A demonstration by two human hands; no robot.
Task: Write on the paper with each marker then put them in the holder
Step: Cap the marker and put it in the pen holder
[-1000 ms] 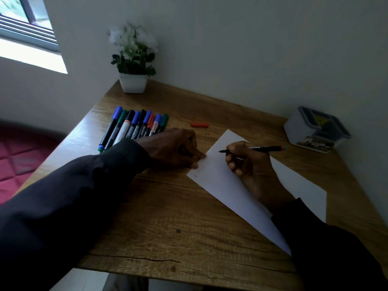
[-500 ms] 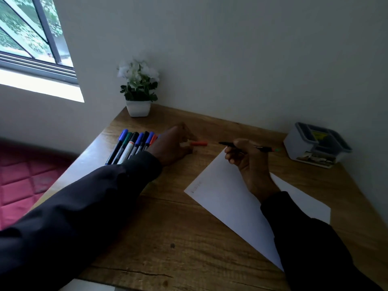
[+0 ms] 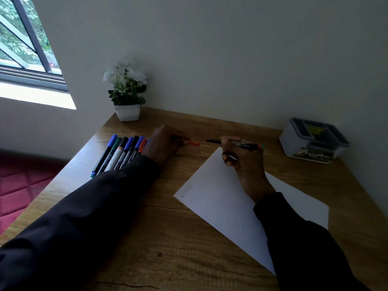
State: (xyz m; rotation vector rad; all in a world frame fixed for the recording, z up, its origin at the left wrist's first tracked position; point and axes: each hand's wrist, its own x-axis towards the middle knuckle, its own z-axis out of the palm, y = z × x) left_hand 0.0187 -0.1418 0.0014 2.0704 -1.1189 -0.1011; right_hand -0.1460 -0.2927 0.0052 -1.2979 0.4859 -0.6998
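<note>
My right hand (image 3: pixel 241 158) grips an uncapped black marker (image 3: pixel 241 144) above the far corner of the white paper (image 3: pixel 220 204), tip pointing left. My left hand (image 3: pixel 165 142) lies on the table past the paper, fingertips pinching the orange cap (image 3: pixel 194 143). A faint scribble sits near the paper's left corner. Several capped markers (image 3: pixel 123 152) lie in a row to the left, partly hidden by my left sleeve. The grey and white holder (image 3: pixel 312 140) stands at the far right by the wall.
A white pot with a flowering plant (image 3: pixel 127 93) stands at the table's far left corner. The wall runs behind and to the right. The wooden table (image 3: pixel 168 238) drops off at its left edge over a red floor.
My left hand left the paper's corner and moved back to the orange cap, now pinching it. My right hand lifted the marker off the paper toward the far corner.
</note>
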